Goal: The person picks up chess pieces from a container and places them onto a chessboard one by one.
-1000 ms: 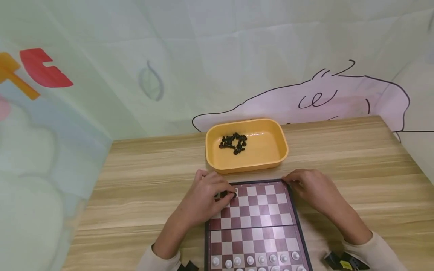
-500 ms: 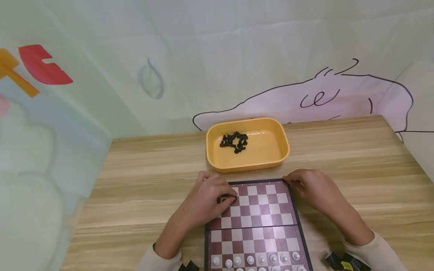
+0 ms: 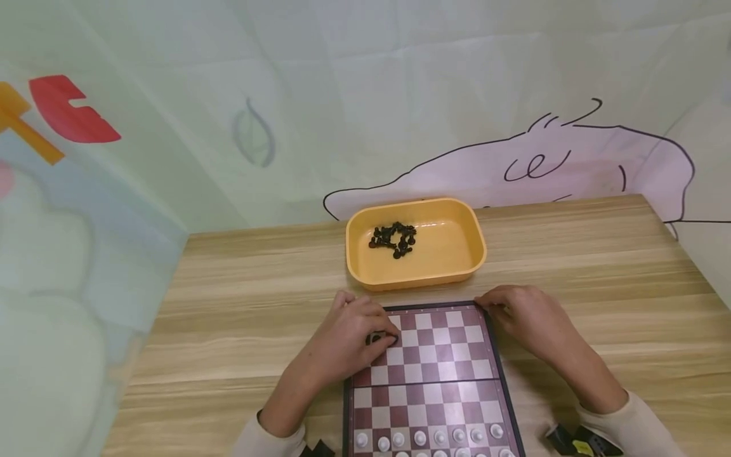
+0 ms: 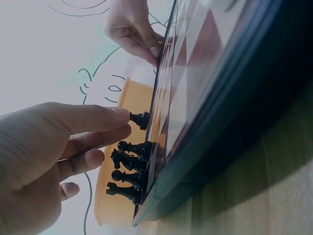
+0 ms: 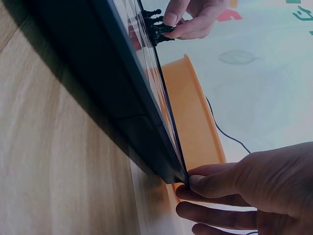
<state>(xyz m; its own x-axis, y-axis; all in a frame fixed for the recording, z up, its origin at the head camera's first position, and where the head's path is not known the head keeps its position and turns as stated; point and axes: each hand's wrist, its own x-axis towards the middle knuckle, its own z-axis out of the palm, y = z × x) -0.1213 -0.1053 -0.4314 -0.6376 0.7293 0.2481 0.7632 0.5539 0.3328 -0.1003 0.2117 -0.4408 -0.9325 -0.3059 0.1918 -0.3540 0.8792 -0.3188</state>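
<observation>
My left hand [image 3: 351, 333] is over the far left part of the chessboard [image 3: 436, 397]. Its thumb and index finger pinch the top of a black chess piece [image 4: 141, 120], whose base is right at the board surface; the fingers hide its head. Beside it, in the left wrist view, stand a black knight [image 4: 128, 160], a black rook [image 4: 125, 192] and two black pawns [image 4: 135, 147]. At the board's far right corner, my right hand [image 3: 531, 320] pinches the edge between thumb and fingers. White pawns [image 3: 420, 438] stand in a row across the near side.
Behind the board sits a yellow tray [image 3: 451, 276] with several black chess pieces [image 3: 394, 238] lying in its left half. Wood-grain tabletop [image 3: 245, 273] surrounds both. A printed cloth backdrop [image 3: 365, 114] rises at the table's far edge.
My left hand has shifted slightly toward the near side of the board, still pinching the black piece. The right hand keeps its hold on the corner.
</observation>
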